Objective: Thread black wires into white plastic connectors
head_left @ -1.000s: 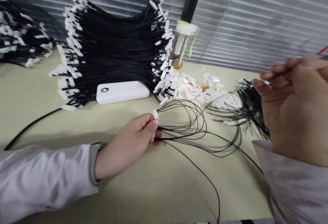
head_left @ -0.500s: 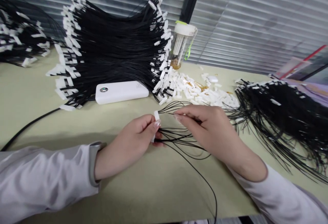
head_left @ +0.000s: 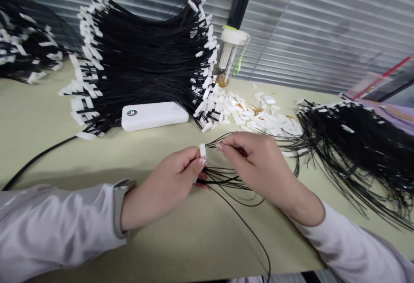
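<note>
Left hand: the left hand (head_left: 170, 177) is holding a white plug (head_left: 202, 149) between thumb and fingers, and the grip is looking narrow and firm.
Right hand: the right hand (head_left: 263, 164) is keeping its thumb and first finger close together, just beside the plug; it seems to be pinching a thin wire, but the tip is too small for me to be sure.
White plug: it is standing above the table (head_left: 161, 240), near the front middle, with its lower part hiding under the left thumb and fingers.
Black wires: several black wires (head_left: 223, 181) are running from the left hand's grip toward the right, and one is hanging over the front edge.
Done part: the wires at the plug are looking already joined, as I judge; the big stack (head_left: 145, 54) behind is showing white ends on both sides, so those pieces are probably further along.
Left part: I am not able to count free places in this plug; a pile of loose white plugs (head_left: 241, 109) and a heap of wires (head_left: 365, 145) at the right are lying there, so, in my judgement, much is remaining.
Around: a white box (head_left: 155, 116) is lying before the stack, and a bottle (head_left: 233, 37) is standing behind the loose plugs.
</note>
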### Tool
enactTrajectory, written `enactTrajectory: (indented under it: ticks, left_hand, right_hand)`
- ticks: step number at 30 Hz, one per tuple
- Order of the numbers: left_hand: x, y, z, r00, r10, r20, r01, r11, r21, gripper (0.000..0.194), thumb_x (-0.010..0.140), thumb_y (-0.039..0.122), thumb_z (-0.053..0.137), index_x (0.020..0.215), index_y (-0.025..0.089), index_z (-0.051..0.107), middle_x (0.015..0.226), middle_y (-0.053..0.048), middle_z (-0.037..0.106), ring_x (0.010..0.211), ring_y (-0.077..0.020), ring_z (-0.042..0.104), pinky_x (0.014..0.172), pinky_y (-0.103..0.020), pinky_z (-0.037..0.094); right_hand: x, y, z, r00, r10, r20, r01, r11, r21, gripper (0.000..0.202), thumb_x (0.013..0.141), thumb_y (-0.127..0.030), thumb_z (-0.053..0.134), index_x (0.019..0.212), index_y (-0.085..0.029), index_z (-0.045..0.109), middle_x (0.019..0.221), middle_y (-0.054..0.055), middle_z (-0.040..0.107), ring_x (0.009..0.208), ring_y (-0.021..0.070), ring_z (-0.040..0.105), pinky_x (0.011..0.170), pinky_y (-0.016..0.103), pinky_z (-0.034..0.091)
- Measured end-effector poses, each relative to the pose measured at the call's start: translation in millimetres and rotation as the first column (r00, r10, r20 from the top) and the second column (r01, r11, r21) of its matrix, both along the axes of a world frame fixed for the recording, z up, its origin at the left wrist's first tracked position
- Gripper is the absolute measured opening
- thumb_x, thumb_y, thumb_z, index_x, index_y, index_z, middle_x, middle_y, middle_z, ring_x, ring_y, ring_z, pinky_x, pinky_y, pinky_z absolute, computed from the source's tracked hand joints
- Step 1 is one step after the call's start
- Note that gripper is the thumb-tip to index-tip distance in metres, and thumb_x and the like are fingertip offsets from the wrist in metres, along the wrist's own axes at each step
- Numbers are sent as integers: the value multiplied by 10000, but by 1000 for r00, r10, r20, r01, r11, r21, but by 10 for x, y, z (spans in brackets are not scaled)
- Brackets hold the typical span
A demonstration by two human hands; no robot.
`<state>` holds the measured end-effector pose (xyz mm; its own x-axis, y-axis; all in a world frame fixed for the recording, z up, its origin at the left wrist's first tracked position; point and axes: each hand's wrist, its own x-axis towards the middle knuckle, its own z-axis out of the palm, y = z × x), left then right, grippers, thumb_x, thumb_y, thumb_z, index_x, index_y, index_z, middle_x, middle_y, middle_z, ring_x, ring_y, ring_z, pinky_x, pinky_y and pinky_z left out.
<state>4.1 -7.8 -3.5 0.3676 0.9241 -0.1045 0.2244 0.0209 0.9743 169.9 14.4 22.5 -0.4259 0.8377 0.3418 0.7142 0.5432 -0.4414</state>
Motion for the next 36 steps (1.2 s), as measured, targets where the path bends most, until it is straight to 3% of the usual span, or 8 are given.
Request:
enactTrajectory:
  ticks: [13,24,36]
  left_hand:
    - [-3,-20,-4,992,-21,-127,34,994,101,215,837,286,334,685,192,453,638,37,481,607,-117,475,573,-216,379]
    - [0,-12,-13,993,-36,-109,47,994,98,196,837,256,333,719,188,472,650,36,495,618,-111,491,586,-216,401]
    - [-5,-31,-9,999,-20,-41,23,998,66,194,827,262,351,696,188,474,634,35,493,606,-111,500,572,-210,424]
  right_hand:
    - [-42,-28,-12,999,27,20,-25,996,-89,214,830,-235,393,640,-163,460,594,-43,472,543,50,384,523,186,279]
    - [-16,-20,40,990,59,125,-45,992,-114,260,846,-249,366,604,-159,385,542,-52,400,517,45,333,504,192,241]
    - [13,-18,38,994,62,90,-54,995,-79,234,840,-223,380,618,-159,413,537,-60,411,510,33,345,510,172,260]
